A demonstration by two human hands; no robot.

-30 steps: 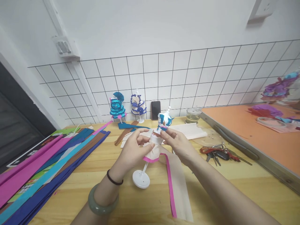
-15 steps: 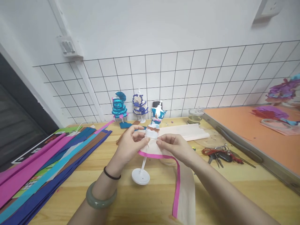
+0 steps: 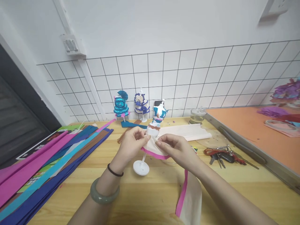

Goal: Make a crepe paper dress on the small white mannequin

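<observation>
My left hand pinches the upper edge of a cream paper strip with a pink border. My right hand pinches the same edge a little to the right. The strip lies against the white lower part of a small decorated stand, whose upper tiers are covered in blue, white and brown. The stand tilts, with its round white base below my left hand. The strip's long tail hangs down under my right forearm.
Behind stand a teal decorated piece and a purple-and-white one. Coloured paper strips lie at left. Keys, a glass jar and rolled cream paper are at right, beside an orange board.
The strip's pink border by my right hand has drawn in below the fingers, and the tail has shifted right. The stand's base sits slightly higher. The view has shifted a little.
</observation>
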